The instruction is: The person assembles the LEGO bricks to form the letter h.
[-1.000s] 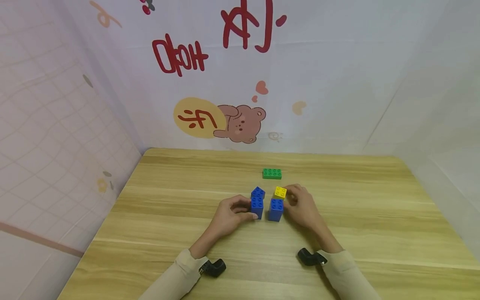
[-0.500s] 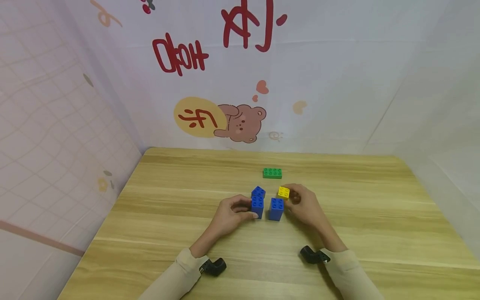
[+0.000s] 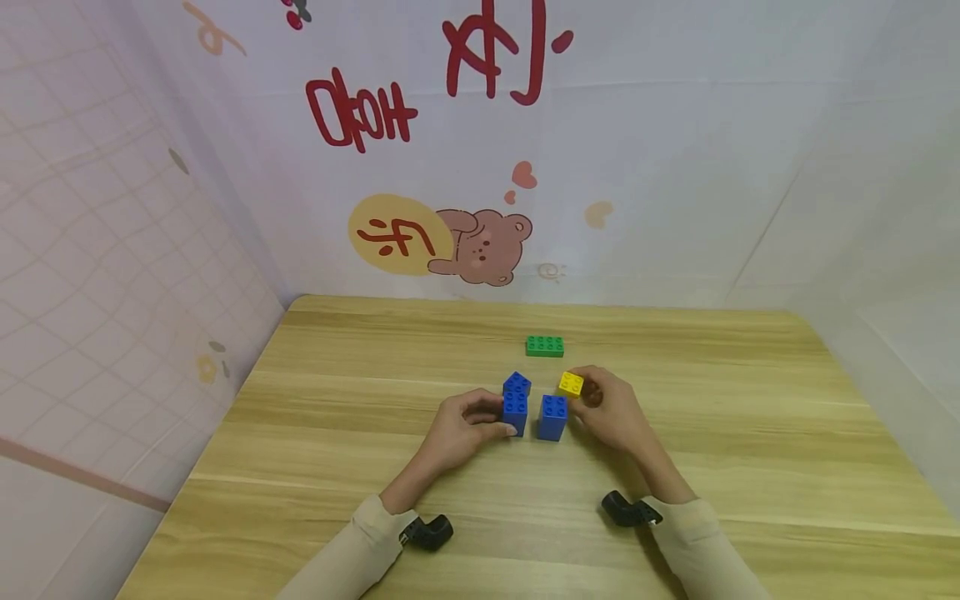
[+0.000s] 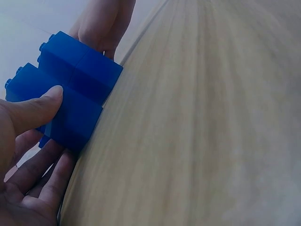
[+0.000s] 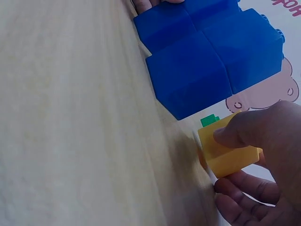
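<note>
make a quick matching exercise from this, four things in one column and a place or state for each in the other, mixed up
1. green brick
2. yellow brick
3. left hand
4. table

A. gripping a blue block
B. wood-patterned
C. lying beyond the other bricks
D. held in the right hand

Pairs: 1-C, 2-D, 3-A, 4-B

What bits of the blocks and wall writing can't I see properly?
Right wrist view: green brick, mostly hidden by the yellow block.
Head view: pointy blue block, partly hidden by the front-left blue block.
Right wrist view: red wall writing, cut off by picture's edge.
</note>
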Motion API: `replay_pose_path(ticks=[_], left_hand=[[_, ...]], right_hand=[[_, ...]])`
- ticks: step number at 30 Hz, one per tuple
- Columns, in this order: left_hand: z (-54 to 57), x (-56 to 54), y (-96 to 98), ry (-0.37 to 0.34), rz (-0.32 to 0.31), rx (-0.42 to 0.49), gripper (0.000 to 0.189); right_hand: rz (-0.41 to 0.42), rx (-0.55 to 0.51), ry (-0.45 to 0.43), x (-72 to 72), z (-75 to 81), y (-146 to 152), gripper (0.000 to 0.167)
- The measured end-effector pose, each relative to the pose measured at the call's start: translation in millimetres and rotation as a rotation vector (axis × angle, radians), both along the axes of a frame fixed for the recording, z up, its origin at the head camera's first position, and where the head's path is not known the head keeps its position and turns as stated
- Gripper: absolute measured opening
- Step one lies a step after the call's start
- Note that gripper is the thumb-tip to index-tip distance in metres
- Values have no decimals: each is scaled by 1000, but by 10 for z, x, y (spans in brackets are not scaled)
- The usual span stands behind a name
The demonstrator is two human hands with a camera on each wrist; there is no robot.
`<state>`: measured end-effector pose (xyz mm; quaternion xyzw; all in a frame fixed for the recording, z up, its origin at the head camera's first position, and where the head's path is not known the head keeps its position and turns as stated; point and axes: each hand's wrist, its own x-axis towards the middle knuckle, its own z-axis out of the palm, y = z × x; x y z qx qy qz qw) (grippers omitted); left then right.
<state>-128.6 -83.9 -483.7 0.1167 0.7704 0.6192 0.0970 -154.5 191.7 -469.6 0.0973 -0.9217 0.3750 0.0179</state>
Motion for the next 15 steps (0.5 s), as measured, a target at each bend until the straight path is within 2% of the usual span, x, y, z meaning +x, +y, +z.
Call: replay_pose_path(ticks=[7, 15], left_hand=[[4, -5, -1, -10, -1, -2, 32], [10, -4, 0, -4, -4, -8, 32]], right_hand=[[22, 6, 18, 14, 72, 31, 42], [38, -41, 46, 32, 215, 20, 39]])
